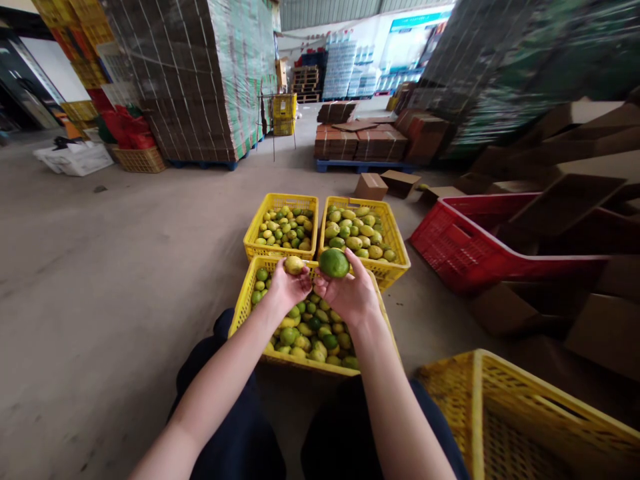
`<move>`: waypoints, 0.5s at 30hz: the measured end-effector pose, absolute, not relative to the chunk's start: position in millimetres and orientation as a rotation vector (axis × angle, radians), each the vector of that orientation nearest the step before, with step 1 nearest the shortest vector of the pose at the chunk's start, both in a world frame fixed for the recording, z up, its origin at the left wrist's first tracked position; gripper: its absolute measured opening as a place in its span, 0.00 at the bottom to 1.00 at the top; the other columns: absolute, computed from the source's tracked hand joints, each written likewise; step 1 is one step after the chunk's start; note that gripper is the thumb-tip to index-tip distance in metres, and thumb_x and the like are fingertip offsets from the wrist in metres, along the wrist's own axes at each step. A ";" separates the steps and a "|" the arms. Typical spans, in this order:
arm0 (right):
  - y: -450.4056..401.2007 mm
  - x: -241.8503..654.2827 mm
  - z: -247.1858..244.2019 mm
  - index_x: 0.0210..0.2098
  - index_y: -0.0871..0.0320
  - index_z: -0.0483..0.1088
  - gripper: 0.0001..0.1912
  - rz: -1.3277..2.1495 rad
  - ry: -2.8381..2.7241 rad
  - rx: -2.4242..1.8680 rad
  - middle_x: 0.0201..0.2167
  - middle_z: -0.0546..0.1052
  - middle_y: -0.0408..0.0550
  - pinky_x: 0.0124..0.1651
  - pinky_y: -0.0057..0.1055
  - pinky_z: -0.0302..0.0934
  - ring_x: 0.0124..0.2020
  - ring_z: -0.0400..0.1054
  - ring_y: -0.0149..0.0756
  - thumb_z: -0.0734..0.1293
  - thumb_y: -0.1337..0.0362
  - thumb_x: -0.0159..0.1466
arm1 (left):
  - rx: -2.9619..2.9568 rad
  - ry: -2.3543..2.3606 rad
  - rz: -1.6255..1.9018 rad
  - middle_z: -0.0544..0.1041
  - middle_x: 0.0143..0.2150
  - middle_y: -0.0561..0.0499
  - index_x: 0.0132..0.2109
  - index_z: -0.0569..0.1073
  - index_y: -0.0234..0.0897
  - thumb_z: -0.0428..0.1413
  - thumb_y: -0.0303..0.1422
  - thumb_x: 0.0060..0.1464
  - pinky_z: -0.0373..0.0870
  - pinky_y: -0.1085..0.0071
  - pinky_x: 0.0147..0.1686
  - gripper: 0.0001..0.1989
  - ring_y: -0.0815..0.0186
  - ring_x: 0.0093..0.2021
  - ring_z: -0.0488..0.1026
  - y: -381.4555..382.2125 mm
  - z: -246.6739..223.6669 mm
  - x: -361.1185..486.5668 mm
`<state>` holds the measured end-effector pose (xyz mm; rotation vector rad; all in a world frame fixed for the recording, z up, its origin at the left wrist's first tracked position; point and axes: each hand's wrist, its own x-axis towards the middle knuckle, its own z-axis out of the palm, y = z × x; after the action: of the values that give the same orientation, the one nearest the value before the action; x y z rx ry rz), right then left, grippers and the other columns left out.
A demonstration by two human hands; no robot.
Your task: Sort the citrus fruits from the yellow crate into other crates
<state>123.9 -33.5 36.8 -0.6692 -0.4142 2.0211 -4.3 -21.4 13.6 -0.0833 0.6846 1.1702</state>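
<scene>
My left hand (290,288) is closed on a small yellow lemon (294,265), held up in the fingers. Beside it, my right hand (350,292) grips a larger dark green lemon (334,263). Both hands are above the near yellow crate (243,303), which is full of mixed green and yellow lemons (310,337). Just beyond stand two more yellow crates: the left one (281,255) holds small yellow and green lemons (285,228), the right one (397,261) larger yellowish ones (357,230).
An upright yellow crate (480,400) stands close on my right. Beyond it lie a red crate (445,243) and loose cardboard boxes (605,327). Farther off are flattened cartons (380,143) on a blue pallet (350,165) and a tall wrapped stack (185,80).
</scene>
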 end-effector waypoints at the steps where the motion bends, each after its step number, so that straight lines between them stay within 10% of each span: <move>1: -33.8 123.7 37.4 0.29 0.60 0.71 0.16 2.017 -0.432 -0.671 0.22 0.77 0.49 0.23 0.28 0.66 0.20 0.69 0.33 0.62 0.53 0.60 | -0.065 0.701 1.165 0.68 0.18 0.48 0.27 0.69 0.30 0.41 0.40 0.60 0.62 0.74 0.17 0.22 0.69 0.16 0.63 -21.2 13.3 -5.0; 15: -32.1 119.8 34.5 0.30 0.61 0.73 0.06 1.972 -0.476 -0.697 0.22 0.78 0.48 0.22 0.24 0.67 0.19 0.71 0.32 0.65 0.65 0.58 | 0.008 0.829 1.179 0.69 0.18 0.51 0.26 0.69 0.32 0.52 0.37 0.57 0.63 0.76 0.18 0.15 0.71 0.17 0.65 -22.3 16.8 -4.8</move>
<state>119.8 -32.1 34.5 -0.6971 -0.4756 1.9725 -4.8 -22.3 16.8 0.0076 0.8286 1.1788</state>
